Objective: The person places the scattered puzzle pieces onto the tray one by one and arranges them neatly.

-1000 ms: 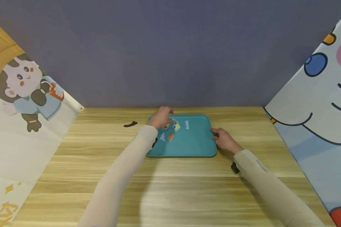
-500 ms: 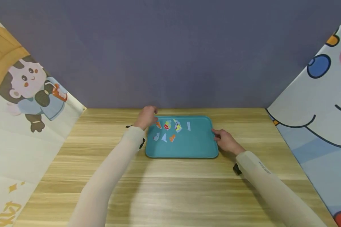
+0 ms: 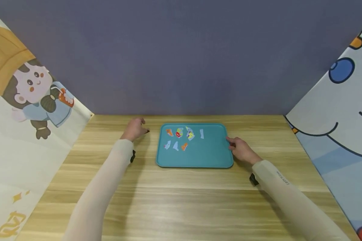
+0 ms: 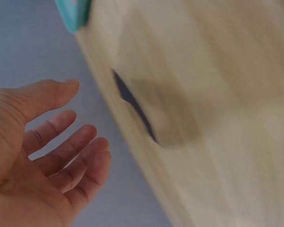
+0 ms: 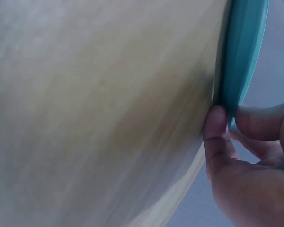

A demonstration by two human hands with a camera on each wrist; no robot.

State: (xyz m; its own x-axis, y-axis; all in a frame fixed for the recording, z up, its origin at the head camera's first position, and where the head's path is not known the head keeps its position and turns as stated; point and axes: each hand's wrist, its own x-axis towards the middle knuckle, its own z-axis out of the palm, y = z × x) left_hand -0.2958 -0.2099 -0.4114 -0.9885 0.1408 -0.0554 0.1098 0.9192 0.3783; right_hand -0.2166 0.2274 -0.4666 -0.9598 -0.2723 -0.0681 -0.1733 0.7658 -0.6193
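My left hand (image 3: 134, 129) hovers over the table left of the tray, its fingers relaxed and holding nothing. Just past it lies a thin, dark curved piece (image 4: 132, 104), apart from the fingers in the left wrist view; in the head view the hand hides most of it. On the right, my right hand (image 3: 242, 150) pinches the rim of a teal tray (image 5: 241, 52) between thumb and fingers. Several small cut pieces lie flat on the tray, among them an orange piece (image 3: 184, 146), a red and yellow piece (image 3: 179, 133) and a pale strip (image 3: 201, 133).
The tray (image 3: 211, 154) rests on a wood-grain table (image 3: 181, 197). A grey-blue wall (image 3: 181, 60) rises behind the table, and panels with cartoon prints (image 3: 45, 87) stand at both sides.
My left hand has moved left, off the tray, to beside the dark piece. More pieces on the tray's left side now show. My right hand stays at the tray's rim.
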